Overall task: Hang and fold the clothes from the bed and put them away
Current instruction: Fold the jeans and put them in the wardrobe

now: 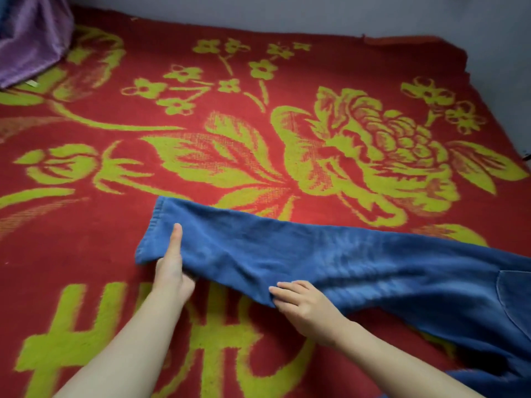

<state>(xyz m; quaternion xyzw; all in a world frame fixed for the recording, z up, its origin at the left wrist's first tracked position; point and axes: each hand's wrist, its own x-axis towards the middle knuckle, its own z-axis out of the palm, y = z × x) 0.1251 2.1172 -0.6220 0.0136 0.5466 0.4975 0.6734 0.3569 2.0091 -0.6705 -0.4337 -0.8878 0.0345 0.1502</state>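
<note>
A pair of blue jeans (330, 259) lies stretched across the bed, its leg hem pointing left and the waist and a back pocket running off the right edge. My left hand (172, 271) pinches the leg near the hem, thumb lying straight on top and fingers hidden under the cloth. My right hand (301, 303) grips the near edge of the leg at about the knee, its fingers curled over the fabric.
A red blanket with a yellow-green flower pattern (230, 124) covers the whole bed. A purple shiny cloth (31, 38) sits at the far left corner. A grey wall (344, 12) runs behind the bed and along its right side.
</note>
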